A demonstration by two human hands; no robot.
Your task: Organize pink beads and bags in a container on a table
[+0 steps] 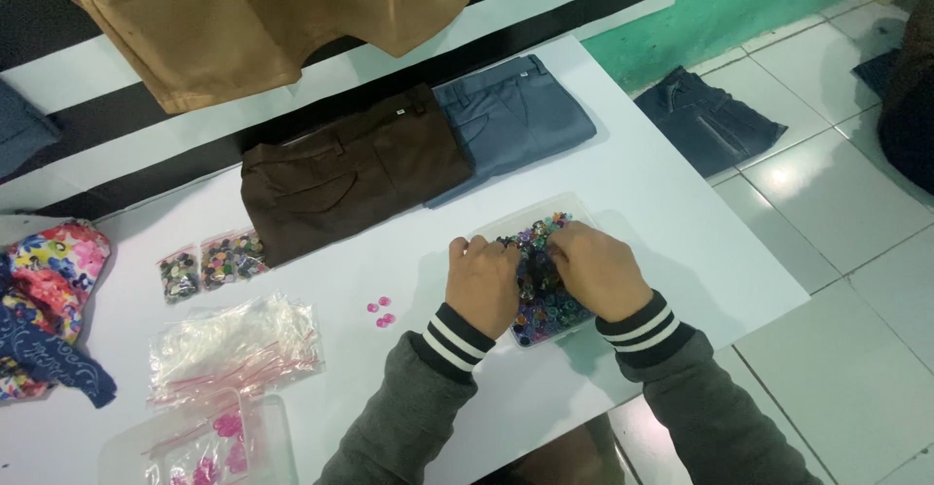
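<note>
Both my left hand (484, 284) and right hand (595, 269) dig into the tray of mixed buttons (541, 302), grips curled among them, sorting; next needs pinching one colour free.

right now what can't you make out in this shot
- Head view: what the left hand and right hand pinch; fingers cover it.
- Middle of the button tray: hidden under both hands.
- Lower tray: cut off by the bottom edge.
- Two button bags: buttons too small to tell apart.
</note>
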